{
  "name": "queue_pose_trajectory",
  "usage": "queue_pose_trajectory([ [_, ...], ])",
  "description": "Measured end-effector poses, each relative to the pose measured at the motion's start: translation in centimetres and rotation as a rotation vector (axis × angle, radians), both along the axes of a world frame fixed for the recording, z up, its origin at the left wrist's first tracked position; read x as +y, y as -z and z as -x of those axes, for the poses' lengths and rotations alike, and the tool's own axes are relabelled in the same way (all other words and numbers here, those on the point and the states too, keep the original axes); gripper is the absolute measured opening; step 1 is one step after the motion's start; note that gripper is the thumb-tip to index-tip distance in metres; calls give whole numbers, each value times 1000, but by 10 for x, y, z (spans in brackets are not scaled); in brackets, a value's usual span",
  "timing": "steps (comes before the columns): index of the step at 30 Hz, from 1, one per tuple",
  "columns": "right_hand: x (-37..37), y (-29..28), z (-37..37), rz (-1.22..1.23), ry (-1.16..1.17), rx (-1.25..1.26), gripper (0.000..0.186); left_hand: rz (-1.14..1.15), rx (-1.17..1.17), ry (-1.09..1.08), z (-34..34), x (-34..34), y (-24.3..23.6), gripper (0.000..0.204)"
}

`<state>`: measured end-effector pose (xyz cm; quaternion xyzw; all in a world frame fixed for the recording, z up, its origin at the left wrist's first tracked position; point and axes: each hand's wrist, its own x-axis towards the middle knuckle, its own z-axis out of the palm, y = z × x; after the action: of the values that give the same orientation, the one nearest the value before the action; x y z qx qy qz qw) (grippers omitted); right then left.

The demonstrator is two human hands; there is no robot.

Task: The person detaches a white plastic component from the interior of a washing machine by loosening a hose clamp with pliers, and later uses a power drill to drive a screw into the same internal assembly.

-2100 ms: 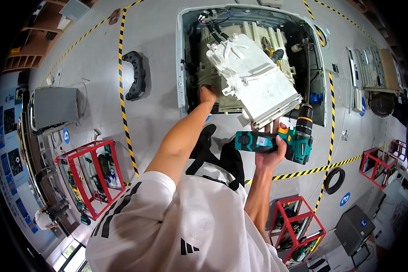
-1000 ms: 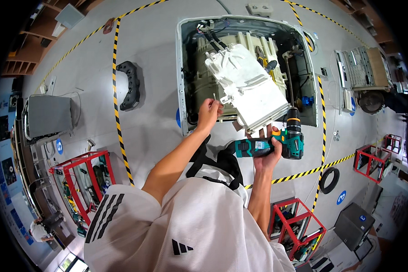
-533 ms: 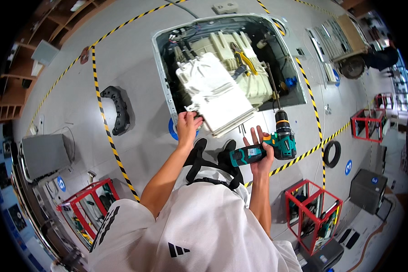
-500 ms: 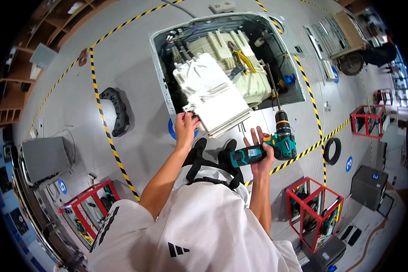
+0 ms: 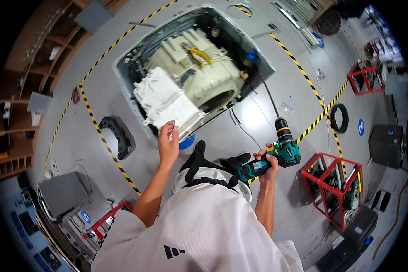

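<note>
My right hand (image 5: 269, 166) wraps round the handle of a teal and black cordless drill (image 5: 289, 150), whose long thin bit points up and away. My left hand (image 5: 168, 144) is at the near edge of a white plastic housing (image 5: 164, 96), thumb and fingertips pinched together. A tiny greyish thing seems to show at those fingertips, too small to name. The housing lies tilted on a cream plastic tub (image 5: 222, 79) inside an open metal appliance cabinet (image 5: 264, 76). Yellow-handled pliers (image 5: 200, 55) rest on top of the tub.
A dark curved block (image 5: 118, 136) lies on the floor at left. On the right are a red-framed tool rack (image 5: 333, 192), a black rubber ring (image 5: 339, 119) and a dark box (image 5: 386, 146). A grey box (image 5: 61, 195) stands at lower left. Yellow-black tape (image 5: 299, 75) marks the floor.
The view has turned, with the cabinet now further up and left. My left hand has moved from the housing's left corner to its near edge. My right fingers have closed round the drill handle.
</note>
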<state>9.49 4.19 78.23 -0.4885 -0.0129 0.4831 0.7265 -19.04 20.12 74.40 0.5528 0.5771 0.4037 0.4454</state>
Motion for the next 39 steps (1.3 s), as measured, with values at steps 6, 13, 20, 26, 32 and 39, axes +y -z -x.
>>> queue_pose_trajectory([
  [6, -76, 0, -87, 114, -41, -126, 44, 209, -201, 234, -117, -33, -26, 20],
  [13, -192, 25, -169, 335, 144, -68, 42, 402, -179, 548, -256, -75, -35, 21],
  [20, -275, 63, -185, 513, 424, 17, 36, 472, -193, 688, -343, -78, -21, 13],
  [26, -301, 88, -182, 749, 484, 38, 32, 605, -128, 719, -407, -51, -7, 17],
  [32, -297, 111, -214, 904, 413, 250, 19, 821, -288, 757, -527, -7, -4, 31],
  [39, -255, 71, -306, 1169, 22, 140, 7, 831, -346, 809, -674, 69, 4, 28],
])
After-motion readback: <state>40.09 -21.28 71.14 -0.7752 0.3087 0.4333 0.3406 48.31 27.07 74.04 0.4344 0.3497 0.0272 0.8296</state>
